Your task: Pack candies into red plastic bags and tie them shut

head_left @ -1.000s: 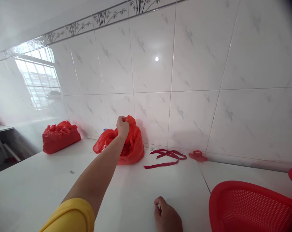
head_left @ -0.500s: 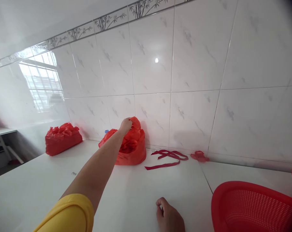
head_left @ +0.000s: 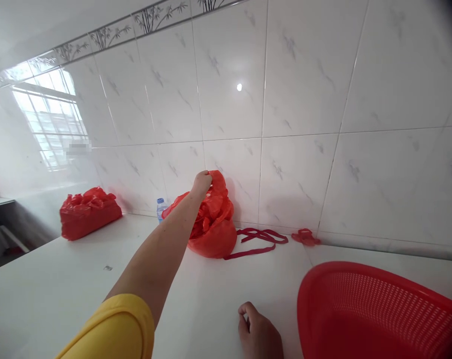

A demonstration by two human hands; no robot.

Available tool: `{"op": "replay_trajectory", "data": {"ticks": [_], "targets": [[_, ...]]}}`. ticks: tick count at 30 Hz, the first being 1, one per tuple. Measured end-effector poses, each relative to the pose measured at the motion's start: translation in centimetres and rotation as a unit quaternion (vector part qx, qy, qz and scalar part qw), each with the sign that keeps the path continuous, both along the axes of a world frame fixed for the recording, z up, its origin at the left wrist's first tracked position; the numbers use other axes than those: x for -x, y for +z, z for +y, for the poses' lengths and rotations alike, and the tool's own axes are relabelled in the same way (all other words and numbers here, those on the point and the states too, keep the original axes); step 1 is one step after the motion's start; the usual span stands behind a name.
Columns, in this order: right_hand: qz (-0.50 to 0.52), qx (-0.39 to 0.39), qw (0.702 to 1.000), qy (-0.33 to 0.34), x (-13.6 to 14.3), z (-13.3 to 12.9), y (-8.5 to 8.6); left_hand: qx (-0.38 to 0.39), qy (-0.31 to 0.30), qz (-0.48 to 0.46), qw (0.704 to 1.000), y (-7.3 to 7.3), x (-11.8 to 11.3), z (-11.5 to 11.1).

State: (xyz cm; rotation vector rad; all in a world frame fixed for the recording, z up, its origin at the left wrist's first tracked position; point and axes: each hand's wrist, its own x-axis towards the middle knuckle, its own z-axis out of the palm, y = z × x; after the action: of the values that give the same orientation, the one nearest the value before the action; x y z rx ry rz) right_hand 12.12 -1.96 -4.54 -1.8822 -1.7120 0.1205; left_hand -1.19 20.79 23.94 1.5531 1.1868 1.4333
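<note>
My left hand (head_left: pixel 204 181), at the end of a yellow-sleeved arm, is closed on the raised rim of a red plastic bag (head_left: pixel 214 242). The bag stands open on the white table near the wall, with crumpled red plastic showing inside it. My forearm hides its left part. Low in the view, my right hand (head_left: pixel 260 331) rests on the table with curled fingers and nothing visible in them. It lies just left of a red perforated plastic basket (head_left: pixel 360 271).
A clear bottle with a blue cap (head_left: pixel 160 208) stands behind the bag. Dark red ribbon (head_left: pixel 261 234) and a small red plastic scrap (head_left: pixel 305 237) lie along the wall. Another full red bag (head_left: pixel 91 219) sits at the left. White tiles (head_left: pixel 300 179) rise behind the table.
My left hand has lifted the bag's rim and drawn the bag slightly to the right, uncovering more of the bottle. The view has shifted, showing more of the basket. My right hand stays curled.
</note>
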Motion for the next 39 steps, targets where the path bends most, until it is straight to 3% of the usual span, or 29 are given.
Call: {"op": "replay_trajectory", "data": {"ticks": [4, 8, 10, 14, 18, 21, 23, 26, 28, 32, 34, 36, 39], "targets": [[0.060, -0.067, 0.996, 0.008, -0.2, 0.0, -0.6, -0.012, 0.008, 0.028, 1.000, -2.1, -0.9, -2.3], [0.115, -0.155, 0.981, 0.019, -0.1, 0.5, 0.1, -0.065, -0.003, 0.066, 0.996, -5.8, -1.2, -6.9], [0.120, -0.185, 0.975, 0.041, 0.4, 1.2, 0.9, -0.150, -0.020, 0.154, 0.976, -8.0, -1.2, -9.4], [0.151, -0.232, 0.960, 0.036, 2.2, 3.5, 2.8, -0.200, -0.030, 0.305, 0.931, -11.5, -1.2, -13.3], [0.218, -0.275, 0.935, 0.046, 3.3, 5.8, 4.1, -0.230, -0.093, 0.399, 0.882, -13.5, -1.0, -15.2], [0.272, -0.260, 0.923, 0.081, 2.8, 6.7, 4.4, -0.239, -0.154, 0.445, 0.849, -14.4, 0.1, -15.4], [0.304, -0.233, 0.918, 0.099, 2.3, 6.9, 4.3, -0.271, -0.134, 0.456, 0.837, -14.9, 1.2, -14.9], [0.381, -0.181, 0.902, 0.090, 1.7, 7.1, 4.1, -0.321, 0.017, 0.456, 0.830, -15.1, 2.7, -13.2], [0.439, -0.140, 0.885, 0.064, 1.5, 7.3, 3.8, -0.305, 0.090, 0.471, 0.823, -14.6, 3.2, -11.9], [0.527, -0.082, 0.846, 0.019, 1.0, 8.0, 3.5, -0.227, 0.149, 0.505, 0.819, -12.5, 3.3, -9.6], [0.597, -0.070, 0.799, -0.015, 0.5, 8.5, 3.5, -0.199, 0.192, 0.476, 0.835, -11.3, 3.4, -8.9], [0.677, -0.065, 0.732, -0.051, -0.2, 8.9, 3.5, -0.197, 0.184, 0.425, 0.864, -10.3, 3.4, -8.5], [0.761, -0.073, 0.642, -0.061, -1.2, 9.4, 3.6, -0.213, 0.054, 0.418, 0.882, -10.1, 3.1, -8.1]]}}
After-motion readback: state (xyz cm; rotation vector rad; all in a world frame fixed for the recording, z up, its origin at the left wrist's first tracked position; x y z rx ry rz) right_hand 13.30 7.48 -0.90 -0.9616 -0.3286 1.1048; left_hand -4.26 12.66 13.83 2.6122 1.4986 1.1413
